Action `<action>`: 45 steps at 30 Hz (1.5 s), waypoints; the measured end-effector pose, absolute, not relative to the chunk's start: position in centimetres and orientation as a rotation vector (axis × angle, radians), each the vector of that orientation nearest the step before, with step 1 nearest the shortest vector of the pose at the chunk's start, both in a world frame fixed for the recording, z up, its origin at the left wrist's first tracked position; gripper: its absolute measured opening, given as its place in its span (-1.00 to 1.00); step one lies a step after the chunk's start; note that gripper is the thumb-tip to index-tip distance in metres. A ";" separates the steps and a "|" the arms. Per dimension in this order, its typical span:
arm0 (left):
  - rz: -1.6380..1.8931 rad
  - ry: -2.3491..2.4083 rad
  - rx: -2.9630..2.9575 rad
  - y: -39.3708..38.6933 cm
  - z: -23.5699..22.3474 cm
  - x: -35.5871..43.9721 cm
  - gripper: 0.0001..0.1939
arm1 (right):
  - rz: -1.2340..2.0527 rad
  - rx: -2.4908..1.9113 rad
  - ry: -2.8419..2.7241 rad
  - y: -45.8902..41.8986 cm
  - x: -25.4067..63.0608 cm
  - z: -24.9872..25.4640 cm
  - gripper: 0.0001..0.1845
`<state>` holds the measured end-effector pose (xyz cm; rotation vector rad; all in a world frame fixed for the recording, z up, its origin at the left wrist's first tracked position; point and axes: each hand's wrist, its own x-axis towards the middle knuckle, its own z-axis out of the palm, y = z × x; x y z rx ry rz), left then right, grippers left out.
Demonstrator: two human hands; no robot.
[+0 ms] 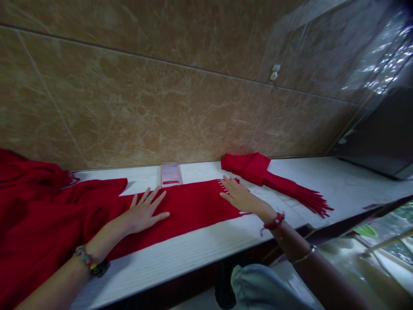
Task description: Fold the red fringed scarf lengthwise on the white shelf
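A red scarf lies flat along the white table, its fringe turned in at the right end. My left hand rests on the scarf's left part with fingers spread. Over the fringed right end lies my right hand, its fingers stretched out flat and covering some of the fringe. Neither hand grips anything. Toward the left, the red cloth runs into a large rumpled heap. Behind and right of my right hand sits a folded red scarf, with its fringe trailing to the right.
The white table is narrow and stands against a brown tiled wall. A clear flat packet with a label lies near the wall. At the far right end stands a dark box-like object. A green basin shows below, on the right.
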<state>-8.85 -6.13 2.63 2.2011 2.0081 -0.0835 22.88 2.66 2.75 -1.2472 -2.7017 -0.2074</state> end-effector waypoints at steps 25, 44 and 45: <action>0.008 2.153 2.179 -5.3 0.8 -10.1 -0.14 | -0.072 -1.420 -2.565 6.7 20.0 0.3 -0.38; -0.037 2.195 2.303 -6.3 1.5 -10.0 -0.23 | 0.068 -0.964 -2.839 1.6 17.6 0.0 -0.38; -0.045 2.184 2.301 -6.6 1.6 -10.0 -0.23 | 0.066 -0.962 -2.839 1.6 17.5 -0.1 -0.38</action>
